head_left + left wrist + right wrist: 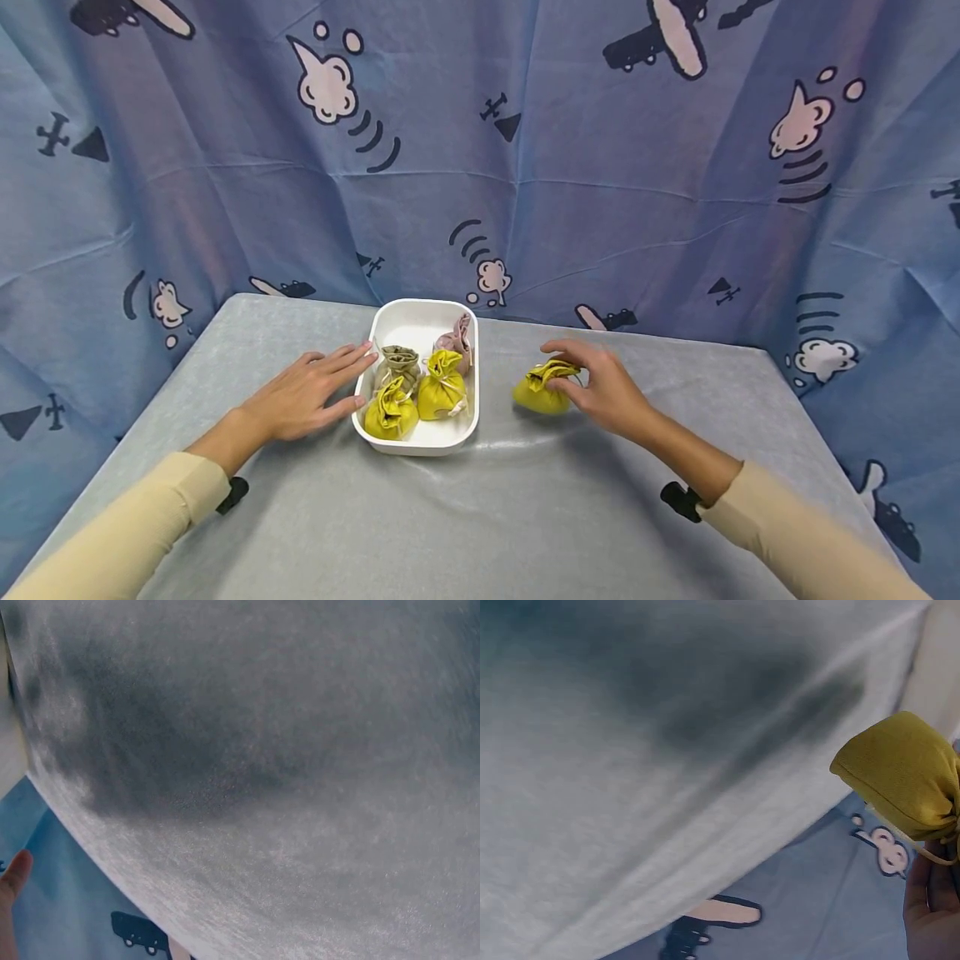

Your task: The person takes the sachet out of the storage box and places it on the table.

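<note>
My right hand (603,385) pinches a yellow drawstring pouch (542,398) by its gathered neck, to the right of a white tray (420,450). In the right wrist view the same pouch (900,772) hangs from the fingers, apart from the grey surface behind it. With fingers straight, my left hand (307,392) rests at the tray's left rim. Inside the tray are two yellow pouches, one at front left (390,415) and one at right (441,393), an olive pouch (400,367) and a pink pouch (459,340). Only one left fingertip appears in the left wrist view.
A grey cloth-covered table (465,525) lies beneath everything. Blue curtain (480,167) with airplane and cloud prints hangs behind the table and along both sides. Dark wrist devices show under both cream sleeves (150,517).
</note>
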Motion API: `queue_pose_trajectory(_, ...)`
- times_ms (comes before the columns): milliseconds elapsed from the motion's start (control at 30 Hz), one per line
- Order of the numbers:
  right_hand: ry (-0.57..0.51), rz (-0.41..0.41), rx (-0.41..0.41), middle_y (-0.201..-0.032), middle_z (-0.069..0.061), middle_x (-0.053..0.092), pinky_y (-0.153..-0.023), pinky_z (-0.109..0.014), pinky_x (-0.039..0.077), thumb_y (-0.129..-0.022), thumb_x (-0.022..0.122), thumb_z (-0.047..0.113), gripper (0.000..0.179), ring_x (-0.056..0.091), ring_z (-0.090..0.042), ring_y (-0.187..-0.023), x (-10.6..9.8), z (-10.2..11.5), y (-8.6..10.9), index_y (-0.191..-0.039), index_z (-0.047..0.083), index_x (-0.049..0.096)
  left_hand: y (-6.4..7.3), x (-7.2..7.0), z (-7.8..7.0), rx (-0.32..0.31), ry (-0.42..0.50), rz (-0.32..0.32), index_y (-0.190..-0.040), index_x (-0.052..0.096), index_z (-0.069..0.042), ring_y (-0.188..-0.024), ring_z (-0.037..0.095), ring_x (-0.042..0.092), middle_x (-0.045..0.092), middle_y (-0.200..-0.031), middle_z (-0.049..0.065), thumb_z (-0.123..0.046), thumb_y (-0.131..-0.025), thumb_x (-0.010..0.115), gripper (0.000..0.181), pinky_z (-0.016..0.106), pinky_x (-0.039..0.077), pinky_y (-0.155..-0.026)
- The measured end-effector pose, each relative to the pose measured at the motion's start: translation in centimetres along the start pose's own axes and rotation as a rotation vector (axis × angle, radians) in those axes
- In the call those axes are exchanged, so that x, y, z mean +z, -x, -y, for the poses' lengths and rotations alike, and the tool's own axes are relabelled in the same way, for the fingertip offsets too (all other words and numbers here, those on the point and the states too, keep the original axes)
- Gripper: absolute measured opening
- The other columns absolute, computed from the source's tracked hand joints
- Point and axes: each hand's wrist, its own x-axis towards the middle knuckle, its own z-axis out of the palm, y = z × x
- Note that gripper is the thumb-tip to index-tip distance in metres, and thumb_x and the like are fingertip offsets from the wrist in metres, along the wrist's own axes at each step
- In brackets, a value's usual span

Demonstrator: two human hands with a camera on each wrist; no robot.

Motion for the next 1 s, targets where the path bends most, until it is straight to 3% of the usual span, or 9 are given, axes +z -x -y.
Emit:
queue_pose_trajectory(467, 0.042, 0.023, 0.066, -0.114, -0.014, 0.072, -0.086, -0.052, 0.052, -0.084, 0.077, 0.001, 0.046, 0.068, -0.029, -0.103, 1.0, -2.9, 1.2, -0.128, 0.007, 0.062, 0.0, 0.3, 0.1, 0.022, 0.001, -0.041, -0.157, 0.033, -0.014, -0.145, 0.032, 0.033, 0.028, -0.162, 0.009, -0.047, -0.103, 0.048, 0.065, 0.058, 0.035, -0.105)
queue_pose_trajectory(800, 0.025, 0.027, 0.037, -0.119, -0.013, 0.070, -0.092, -0.051, 0.051, -0.085, 0.078, 0.003, 0.050, 0.067, -0.030, -0.107, 0.7, -2.9, 0.9, -0.131, 0.007, 0.060, 0.0, 0.4, 0.0, 0.030, -0.001, -0.052, -0.156, 0.034, -0.013, -0.144, 0.032, 0.034, 0.029, -0.161, 0.010, -0.045, -0.103, 0.049, 0.064, 0.058, 0.036, -0.104)
queue_pose_trajectory(1000, -0.004, 0.048, -0.001, -0.116, -0.011, 0.071, -0.090, -0.052, 0.051, -0.086, 0.077, 0.006, 0.050, 0.067, -0.028, -0.108, 0.1, -1.7, 0.2, -0.133, 0.011, 0.059, 0.0, 0.4, 0.1, 0.027, 0.008, -0.050, -0.157, 0.033, -0.013, -0.145, 0.032, 0.034, 0.028, -0.162, 0.009, -0.045, -0.102, 0.049, 0.065, 0.057, 0.036, -0.105)
